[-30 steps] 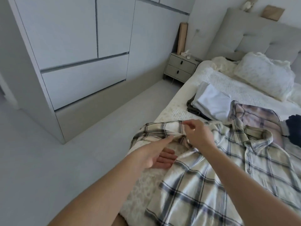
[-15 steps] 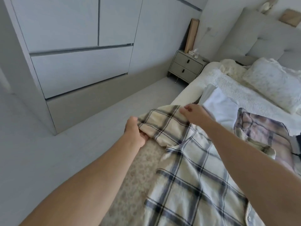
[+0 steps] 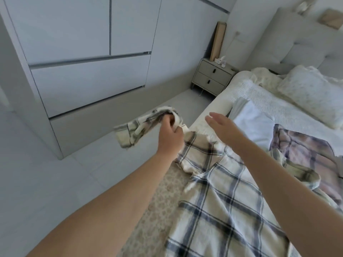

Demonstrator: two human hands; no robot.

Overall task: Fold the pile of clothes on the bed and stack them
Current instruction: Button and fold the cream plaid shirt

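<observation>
A cream shirt [image 3: 219,206] with dark checks is spread across the near corner of the bed [image 3: 219,102]. One sleeve [image 3: 141,127] is gripped in the left hand [image 3: 171,134], whose fingers are curled round the bunched cloth; the sleeve is held up off the mattress and out past the bed's edge, over the floor [image 3: 55,182]. The right hand [image 3: 222,127] is held flat above the shirt's shoulder with fingers straight and together, nothing in it; whether it touches the cloth cannot be told.

Beyond the right hand, a stack of folded clothes [image 3: 250,119] is seen on the bed, white on top with a grey layer beneath. Just right of it a pinkish checked shirt [image 3: 304,149] lies loose, partly over the cream one's far side. A pillow [image 3: 311,97] is propped near the headboard [image 3: 300,43].

A nightstand [image 3: 211,76] with two drawers, both closed, stands beside the bed; small items on its top are too small to tell. The wardrobe [image 3: 89,58] doors and drawers are closed.
</observation>
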